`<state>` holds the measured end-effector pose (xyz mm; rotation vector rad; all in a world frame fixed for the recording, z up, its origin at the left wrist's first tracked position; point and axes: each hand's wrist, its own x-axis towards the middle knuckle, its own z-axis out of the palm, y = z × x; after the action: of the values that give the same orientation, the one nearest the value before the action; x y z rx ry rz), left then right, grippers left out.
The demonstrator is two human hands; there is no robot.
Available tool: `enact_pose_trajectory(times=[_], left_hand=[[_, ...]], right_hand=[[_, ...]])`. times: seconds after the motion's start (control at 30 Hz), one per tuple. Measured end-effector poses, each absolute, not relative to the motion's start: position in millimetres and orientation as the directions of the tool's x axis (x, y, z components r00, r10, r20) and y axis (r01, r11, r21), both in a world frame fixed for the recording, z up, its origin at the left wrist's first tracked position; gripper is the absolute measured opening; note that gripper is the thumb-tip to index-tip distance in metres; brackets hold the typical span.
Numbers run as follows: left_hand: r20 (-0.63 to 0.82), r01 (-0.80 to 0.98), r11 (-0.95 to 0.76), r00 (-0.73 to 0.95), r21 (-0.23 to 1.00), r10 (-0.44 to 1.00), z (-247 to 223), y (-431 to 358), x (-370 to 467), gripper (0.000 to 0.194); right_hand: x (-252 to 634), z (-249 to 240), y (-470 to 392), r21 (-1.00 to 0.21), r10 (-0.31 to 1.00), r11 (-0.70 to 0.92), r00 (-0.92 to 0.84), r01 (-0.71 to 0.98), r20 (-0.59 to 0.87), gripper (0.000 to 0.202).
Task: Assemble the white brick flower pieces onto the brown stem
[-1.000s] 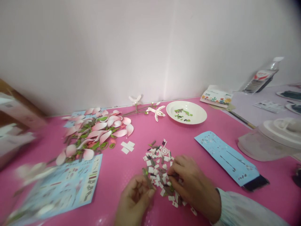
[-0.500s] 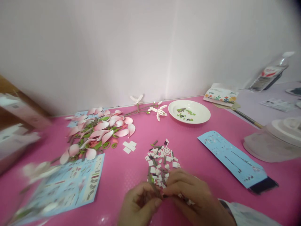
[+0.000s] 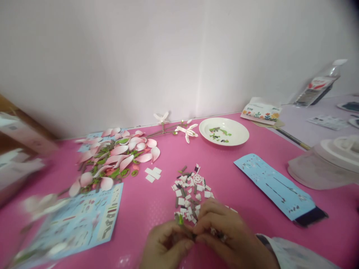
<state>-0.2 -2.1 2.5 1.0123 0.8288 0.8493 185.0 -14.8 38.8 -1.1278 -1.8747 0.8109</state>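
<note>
At the lower middle, my left hand (image 3: 166, 244) pinches a short brown branch piece (image 3: 185, 228) with a bright green tip. The fingertips of my right hand (image 3: 228, 235) are closed on the branch's other end, which they mostly hide. Some small pale parts show under my right fingers, too blurred to name. Just beyond both hands lies a loose pile of small white and brown building bricks (image 3: 181, 201), with a round white lattice piece (image 3: 198, 178) in it.
Pink-white petals (image 3: 119, 150) heap at left beside a blue instruction sheet (image 3: 84, 220). White tiles (image 3: 153, 174), a built blossom branch (image 3: 186, 131) and a white plate (image 3: 244, 139) lie further back. A blue booklet (image 3: 276, 186) and translucent tub (image 3: 316, 173) stand right.
The branch piece has turned slightly in my fingers, so its green tip shows more plainly. Both hands stay close together. The whole view has shifted a little.
</note>
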Motion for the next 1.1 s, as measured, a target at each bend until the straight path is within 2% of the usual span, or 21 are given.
enact_pose_trajectory(times=[0.13, 0.3, 0.47, 0.67, 0.9, 1.1], left_hand=[[-0.197, -0.175, 0.296, 0.429, 0.939, 0.882, 1.6, -2.6, -0.9, 0.006], [-0.208, -0.187, 0.312, 0.428, 0.932, 0.879, 0.4, -2.2, -1.0, 0.008], [-0.217, -0.173, 0.307, 0.405, 0.936, 0.888, 1.4, -2.8, -0.8, 0.004], [-0.226, -0.168, 0.316, 0.409, 0.934, 0.884, 0.8, -3.8, -0.1, 0.008], [-0.213, -0.151, 0.295, 0.405, 0.943, 0.889, -0.6, -4.2, -0.3, 0.002], [-0.193, -0.217, 0.298, 0.402, 0.93, 0.895, -0.7, -5.5, 0.3, 0.006]], right_hand=[[183.6, 36.2, -15.3, -0.789, 0.894, 0.443, -0.279, 0.426, 0.351, 0.01], [181.5, 37.3, -13.7, -0.689, 0.827, 0.562, -0.288, 0.458, 0.483, 0.012], [177.3, 38.7, -12.0, -0.629, 0.789, 0.609, -0.292, 0.483, 0.54, 0.015], [175.9, 31.4, -12.5, -0.624, 0.789, 0.61, -0.295, 0.488, 0.54, 0.015], [175.4, 37.2, -13.9, -0.621, 0.775, 0.629, -0.316, 0.468, 0.547, 0.016], [181.2, 44.5, -12.0, -0.677, 0.803, 0.596, -0.311, 0.432, 0.509, 0.012]])
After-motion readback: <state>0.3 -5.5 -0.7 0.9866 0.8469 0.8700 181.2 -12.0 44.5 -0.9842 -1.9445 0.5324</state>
